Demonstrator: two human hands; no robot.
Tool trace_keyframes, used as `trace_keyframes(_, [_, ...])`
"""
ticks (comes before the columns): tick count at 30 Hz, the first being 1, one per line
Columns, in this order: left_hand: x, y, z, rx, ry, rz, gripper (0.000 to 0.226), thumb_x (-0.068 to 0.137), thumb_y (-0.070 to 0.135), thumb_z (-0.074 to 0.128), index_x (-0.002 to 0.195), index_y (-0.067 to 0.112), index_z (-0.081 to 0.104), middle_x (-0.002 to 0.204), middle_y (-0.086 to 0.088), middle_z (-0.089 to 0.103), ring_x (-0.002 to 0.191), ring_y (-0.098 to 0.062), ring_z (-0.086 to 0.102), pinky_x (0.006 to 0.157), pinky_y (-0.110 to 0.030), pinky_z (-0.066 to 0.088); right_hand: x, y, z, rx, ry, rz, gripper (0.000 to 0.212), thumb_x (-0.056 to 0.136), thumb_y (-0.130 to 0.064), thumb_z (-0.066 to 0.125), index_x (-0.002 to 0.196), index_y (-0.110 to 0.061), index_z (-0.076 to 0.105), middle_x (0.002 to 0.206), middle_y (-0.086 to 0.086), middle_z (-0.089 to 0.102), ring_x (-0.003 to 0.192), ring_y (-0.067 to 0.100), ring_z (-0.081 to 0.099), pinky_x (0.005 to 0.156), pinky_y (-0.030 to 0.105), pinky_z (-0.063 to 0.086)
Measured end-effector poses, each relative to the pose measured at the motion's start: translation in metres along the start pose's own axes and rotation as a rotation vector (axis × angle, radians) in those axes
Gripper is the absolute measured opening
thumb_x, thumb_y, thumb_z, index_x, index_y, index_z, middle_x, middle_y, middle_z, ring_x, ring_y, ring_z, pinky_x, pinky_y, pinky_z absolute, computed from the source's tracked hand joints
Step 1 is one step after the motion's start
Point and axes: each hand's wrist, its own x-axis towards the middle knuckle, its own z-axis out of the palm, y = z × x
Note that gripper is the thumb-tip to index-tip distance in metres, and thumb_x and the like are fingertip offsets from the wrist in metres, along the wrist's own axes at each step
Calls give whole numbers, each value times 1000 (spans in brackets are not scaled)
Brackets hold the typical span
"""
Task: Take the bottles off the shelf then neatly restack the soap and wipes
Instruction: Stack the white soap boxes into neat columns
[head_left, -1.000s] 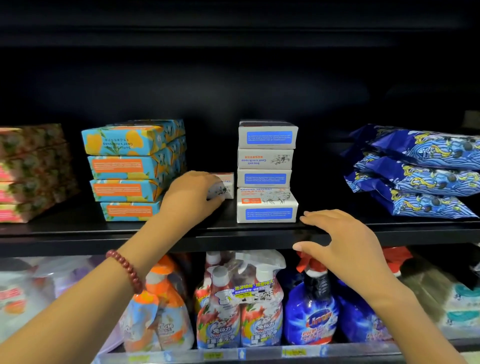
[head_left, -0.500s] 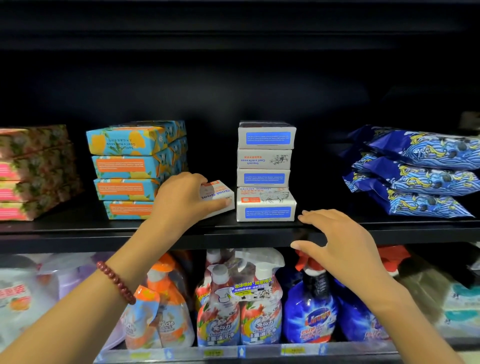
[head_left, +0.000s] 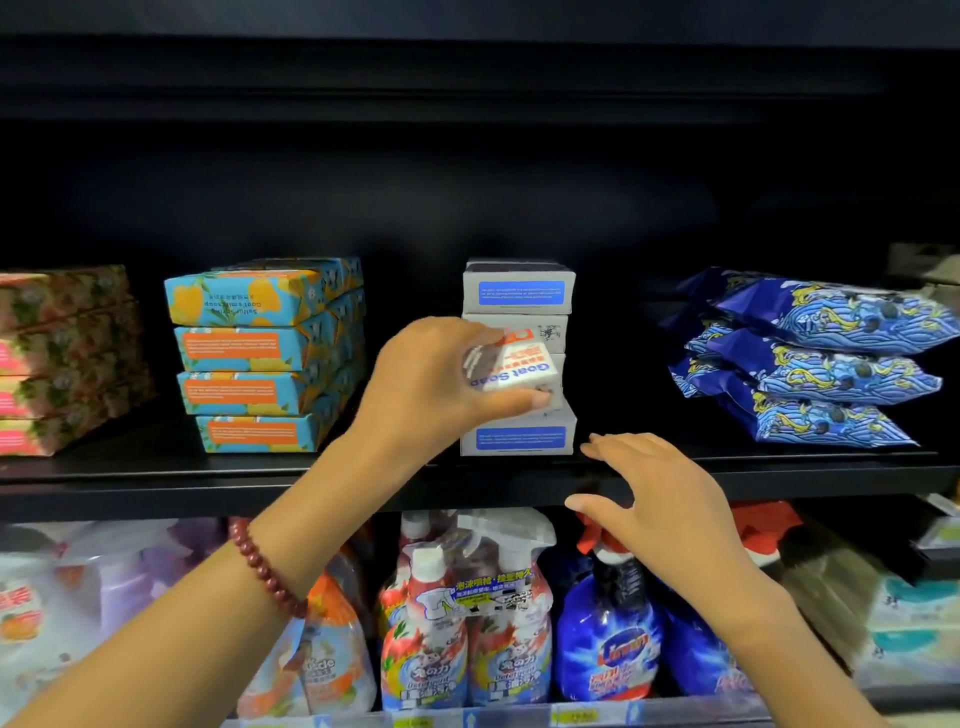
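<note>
Your left hand (head_left: 426, 384) pinches the loose soap box (head_left: 519, 366), fingers curled over its top and thumb pressed under its lower edge. You hold it tilted in the air, clear of the shelf (head_left: 156, 483) and right in front of the white soap stack (head_left: 519, 291), level with that stack's middle boxes. Your right hand (head_left: 670, 504) holds nothing: its fingers are spread and relaxed at the shelf's front lip, just right of the stack's bottom box, though whether they touch the lip is hard to tell.

The box looks like thin card around a solid bar, so expect it to be light, stiff along its flat faces and easy to dent at the corners. The card is probably smooth enough to slide under a loose pinch. A hold across the two broad faces, near the middle, should serve better than one at a corner. It likely belongs on top of the stack, which is narrow and tall, so a nudge could push the upper boxes askew; your free right hand could steady its side.

The wipes packs (head_left: 831, 358), piled at the right of the shelf, look soft and slippery and probably need lifting from underneath
</note>
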Motion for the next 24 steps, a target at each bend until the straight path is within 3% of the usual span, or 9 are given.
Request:
trace_keyframes(2, [8,2,10,50,-76,2,64,68,59,72,118,19,66,109,8,67,96,-4,57,75,-17,42,0,1,1,10,15,-12,55,77,-50,67,125,-24,59,127,-10,56,123,10,48,89,22,40])
trace_keyframes(5, [16,2,18,49,-154,-23,56,68,58,73,108,18,71,99,8,69,89,-7,60,73,-22,47,-1,1,0,11,-3,-23,56,80,-51,63,130,-27,54,134,-11,51,128,6,42,94,21,37])
trace_keyframes(7, [18,2,18,15,-169,-25,52,70,54,74,106,16,73,101,6,70,92,-9,62,80,-27,51,-1,1,0,18,-1,-25,56,81,-51,63,131,-27,53,136,-12,49,129,6,41,96,20,35])
trace_keyframes(10, [10,-1,13,15,-124,9,44,73,45,76,107,18,73,110,7,68,106,-8,58,90,-27,48,-1,1,0,26,-6,-31,58,82,-52,61,133,-28,50,138,-13,47,130,4,39,96,15,30])
trace_keyframes(15, [-6,-11,17,0,-30,25,33,77,27,78,109,18,72,110,5,69,109,-13,59,94,-25,43,-2,1,3,21,17,-9,57,79,-50,65,129,-26,55,134,-11,52,127,7,44,92,14,28])
trace_keyframes(21, [-2,-9,25,-58,-45,48,32,80,24,75,111,18,71,113,3,69,110,-12,58,93,-17,37,0,-3,-1,24,-18,23,58,81,-51,62,133,-30,49,136,-14,47,129,2,37,94,8,23])
trace_keyframes(24, [-2,-10,28,-37,-32,60,34,82,26,73,115,19,69,116,2,67,112,-14,57,93,-19,37,2,-3,1,33,-27,44,58,81,-50,63,133,-29,49,137,-13,47,129,3,37,99,12,24])
